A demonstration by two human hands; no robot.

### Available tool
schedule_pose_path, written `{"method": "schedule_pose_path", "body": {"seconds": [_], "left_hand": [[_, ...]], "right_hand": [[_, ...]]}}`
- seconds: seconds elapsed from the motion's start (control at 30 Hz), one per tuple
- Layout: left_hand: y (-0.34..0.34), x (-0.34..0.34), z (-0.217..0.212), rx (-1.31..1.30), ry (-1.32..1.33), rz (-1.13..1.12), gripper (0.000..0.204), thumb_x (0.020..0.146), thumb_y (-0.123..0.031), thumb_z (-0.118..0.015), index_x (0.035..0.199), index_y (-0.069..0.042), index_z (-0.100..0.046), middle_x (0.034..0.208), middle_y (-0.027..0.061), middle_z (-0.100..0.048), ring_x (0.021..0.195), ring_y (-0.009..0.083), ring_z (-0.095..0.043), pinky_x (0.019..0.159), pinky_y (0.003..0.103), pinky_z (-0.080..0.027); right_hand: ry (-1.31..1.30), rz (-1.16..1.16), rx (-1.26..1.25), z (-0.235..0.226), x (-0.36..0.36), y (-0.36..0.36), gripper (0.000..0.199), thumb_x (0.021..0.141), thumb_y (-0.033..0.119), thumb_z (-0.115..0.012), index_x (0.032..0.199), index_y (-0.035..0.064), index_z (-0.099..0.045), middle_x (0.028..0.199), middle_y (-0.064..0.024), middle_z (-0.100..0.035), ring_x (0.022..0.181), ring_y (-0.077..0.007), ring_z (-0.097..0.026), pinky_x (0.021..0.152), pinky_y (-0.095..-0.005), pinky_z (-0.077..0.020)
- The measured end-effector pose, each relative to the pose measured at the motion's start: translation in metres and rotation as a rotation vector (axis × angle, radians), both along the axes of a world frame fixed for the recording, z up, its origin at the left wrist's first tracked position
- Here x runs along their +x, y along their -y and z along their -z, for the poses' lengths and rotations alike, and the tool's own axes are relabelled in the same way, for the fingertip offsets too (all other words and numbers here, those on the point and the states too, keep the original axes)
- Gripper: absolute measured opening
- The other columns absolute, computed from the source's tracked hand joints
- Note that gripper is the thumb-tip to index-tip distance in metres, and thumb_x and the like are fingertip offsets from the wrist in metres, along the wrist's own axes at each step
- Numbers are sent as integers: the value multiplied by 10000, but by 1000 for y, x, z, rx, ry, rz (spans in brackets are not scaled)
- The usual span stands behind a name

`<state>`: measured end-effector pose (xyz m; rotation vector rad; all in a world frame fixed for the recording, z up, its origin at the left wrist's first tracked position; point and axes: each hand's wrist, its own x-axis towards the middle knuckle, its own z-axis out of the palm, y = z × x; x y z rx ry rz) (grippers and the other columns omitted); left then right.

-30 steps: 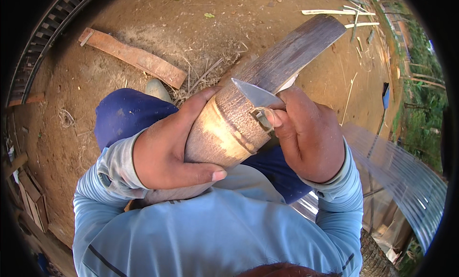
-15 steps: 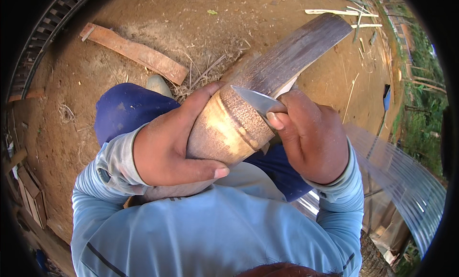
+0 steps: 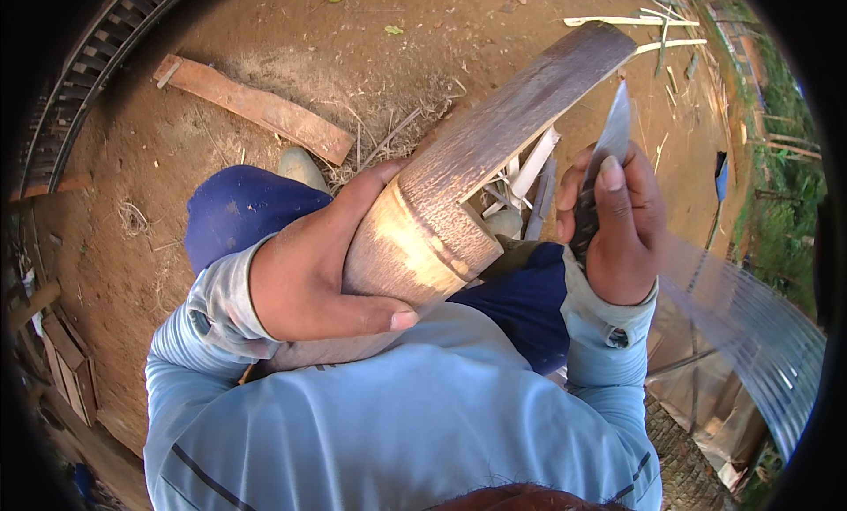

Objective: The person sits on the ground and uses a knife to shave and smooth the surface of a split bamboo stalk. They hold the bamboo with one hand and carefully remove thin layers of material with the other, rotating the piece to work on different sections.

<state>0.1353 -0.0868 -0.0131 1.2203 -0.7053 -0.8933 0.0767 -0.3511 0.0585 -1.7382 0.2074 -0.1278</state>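
Note:
My left hand (image 3: 318,264) wraps around the near end of a thick brown bamboo piece (image 3: 476,167) and presses it against my chest; the piece slants up and away to the right. My right hand (image 3: 613,224) is off to the right of the bamboo, closed around the dark handle of a knife (image 3: 610,141) whose grey blade points up and away. The blade is clear of the bamboo. I sit with knees in dark blue trousers (image 3: 238,207) below the bamboo.
Bare brown dirt ground all round. A flat reddish wooden plank (image 3: 256,110) lies at upper left. Thin pale bamboo strips (image 3: 635,22) lie at the top, more slivers (image 3: 529,171) under the bamboo. Corrugated sheet (image 3: 750,317) at right, wooden frames (image 3: 62,361) at left.
My right hand has lifted the knife off the bamboo's cut edge and swung it out to the right, blade now pointing up. The left hand keeps its hold.

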Motion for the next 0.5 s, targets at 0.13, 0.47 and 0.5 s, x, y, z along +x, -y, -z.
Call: {"method": "schedule_pose_path", "body": {"seconds": [0.13,0.47,0.5], "left_hand": [[-1,1,-1,-1,70,4,1158,746,-220,-863,1562,74,-96,1531,196,-369,1450,273,-334,1195,389,-222],[5,5,-1,-39,74,9,1101,774,-221,-836,1550,79,-114,1491,219,-416,1407,293,-400,1172,419,-287],[5,3,-2,-11,13,0,1134,746,-248,-857,1554,80,-131,1510,209,-398,1427,283,-373,1183,408,-259]], "right_hand": [[-11,-58,5,6,-4,1,243,1082,223,-476,1041,2,-570,797,-31,-598,608,-59,-490,594,-197,-404],[86,-135,-350,3,-5,0,220,1069,200,-492,981,9,-554,770,-65,-631,605,-115,-576,563,-264,-461],[98,-146,-403,0,-3,-1,214,1066,199,-495,984,9,-551,762,-73,-635,597,-129,-587,558,-275,-467]]}}
